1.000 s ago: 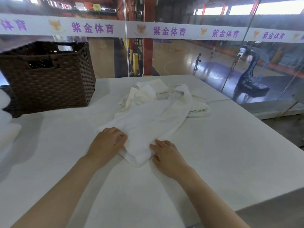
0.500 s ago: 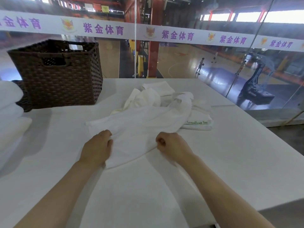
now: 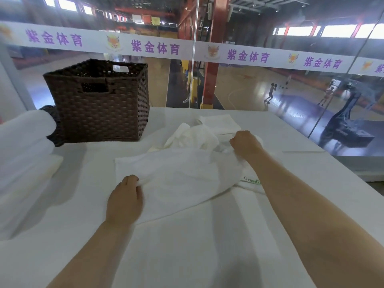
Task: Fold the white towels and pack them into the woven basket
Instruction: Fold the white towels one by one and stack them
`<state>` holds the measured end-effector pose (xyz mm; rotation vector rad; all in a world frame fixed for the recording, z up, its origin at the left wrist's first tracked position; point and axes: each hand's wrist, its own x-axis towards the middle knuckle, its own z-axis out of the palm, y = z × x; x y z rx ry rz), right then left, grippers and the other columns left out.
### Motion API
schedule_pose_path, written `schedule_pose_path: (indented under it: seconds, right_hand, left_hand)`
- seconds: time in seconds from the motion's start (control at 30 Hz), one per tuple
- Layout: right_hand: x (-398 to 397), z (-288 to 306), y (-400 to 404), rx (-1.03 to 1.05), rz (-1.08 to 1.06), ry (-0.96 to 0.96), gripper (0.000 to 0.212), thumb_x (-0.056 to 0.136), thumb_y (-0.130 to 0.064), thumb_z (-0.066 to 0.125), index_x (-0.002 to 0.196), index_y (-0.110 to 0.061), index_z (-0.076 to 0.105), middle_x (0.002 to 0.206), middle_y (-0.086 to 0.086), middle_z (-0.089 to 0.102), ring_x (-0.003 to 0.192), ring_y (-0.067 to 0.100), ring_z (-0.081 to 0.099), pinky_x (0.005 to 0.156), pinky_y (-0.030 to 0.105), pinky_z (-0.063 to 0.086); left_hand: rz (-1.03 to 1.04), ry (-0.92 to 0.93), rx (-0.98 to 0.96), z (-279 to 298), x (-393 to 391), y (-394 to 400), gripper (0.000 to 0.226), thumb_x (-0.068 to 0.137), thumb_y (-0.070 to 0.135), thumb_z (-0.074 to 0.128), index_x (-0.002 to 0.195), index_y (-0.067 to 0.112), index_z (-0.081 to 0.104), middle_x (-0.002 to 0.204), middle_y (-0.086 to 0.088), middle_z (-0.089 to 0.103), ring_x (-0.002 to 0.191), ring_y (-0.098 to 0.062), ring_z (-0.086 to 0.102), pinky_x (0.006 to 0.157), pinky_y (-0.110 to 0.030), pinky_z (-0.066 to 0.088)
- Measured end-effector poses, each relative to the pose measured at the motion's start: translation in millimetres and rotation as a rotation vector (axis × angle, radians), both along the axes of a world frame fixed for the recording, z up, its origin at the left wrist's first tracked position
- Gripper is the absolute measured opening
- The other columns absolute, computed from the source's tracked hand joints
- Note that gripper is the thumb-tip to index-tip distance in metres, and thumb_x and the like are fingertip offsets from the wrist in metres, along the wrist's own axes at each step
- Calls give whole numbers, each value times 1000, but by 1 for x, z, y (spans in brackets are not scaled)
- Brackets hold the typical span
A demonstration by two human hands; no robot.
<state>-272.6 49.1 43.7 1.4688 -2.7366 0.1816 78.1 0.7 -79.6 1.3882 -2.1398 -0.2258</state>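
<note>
A white towel lies partly spread on the white table in front of me. My left hand pinches its near left edge. My right hand grips its far right part, fingers curled round the cloth. Behind the towel sits a crumpled heap of white towels and one folded towel. Under my right forearm lies a towel with green lettering. The dark brown woven basket stands upright at the back left, open at the top; its inside is hidden.
A stack of white cloth lies blurred at the left edge, with a dark woven thing behind it. A glass wall rises behind the table. The table's right edge drops off close to my right arm.
My right hand has moved from the near edge of the towel up to its far right part and gripped it. My left hand stayed on the near left edge. The towel lies wider spread.
</note>
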Motion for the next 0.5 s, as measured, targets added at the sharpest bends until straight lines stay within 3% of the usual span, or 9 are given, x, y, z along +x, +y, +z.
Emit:
schedule_pose_path:
  seconds: [0.07,0.13,0.23,0.33,0.4,0.5]
  right_hand:
    - [-5,-4,-9,105,-26,113,30,83,-8,67,113,-8,66,108,7,63,103,28,63,65,34,43]
    - [-15,-9,-19,125,-62,170,30,86,-11,62,116,-10,63,110,8,64,103,27,63,66,32,41]
    - [-27,-17,-32,64,-76,126,30,89,-19,54,117,-10,59,111,10,61,104,29,58,71,31,41]
    - [-33,-22,-40,112,-93,113,40,87,-19,59,125,-8,52,122,13,54,112,32,56,79,36,45]
    - [-36,-26,-41,156,-116,132,41,86,-15,61,125,-8,54,123,12,54,113,32,57,81,36,47]
    - [-40,-28,-41,161,-128,146,33,84,-11,60,117,-9,62,114,11,62,104,30,61,73,33,46]
  left_hand:
    - [-7,18,-4,-3,2,-3,7,88,7,55,95,8,55,88,-8,59,75,-33,58,62,-38,45]
    - [-7,19,-9,-4,3,-6,8,87,7,56,94,10,55,86,-7,60,73,-32,58,62,-38,48]
    - [-14,16,-5,-5,1,-7,7,87,9,55,91,14,53,82,-2,57,70,-28,57,60,-37,47]
    - [-4,21,2,-5,1,-7,6,89,11,54,92,16,52,84,2,55,70,-24,55,59,-35,44]
    - [1,30,0,-4,1,-6,6,89,12,54,92,16,51,84,3,55,71,-24,55,57,-33,42]
    - [6,41,-1,-2,0,-5,7,89,13,54,91,17,49,85,3,54,71,-23,54,57,-32,38]
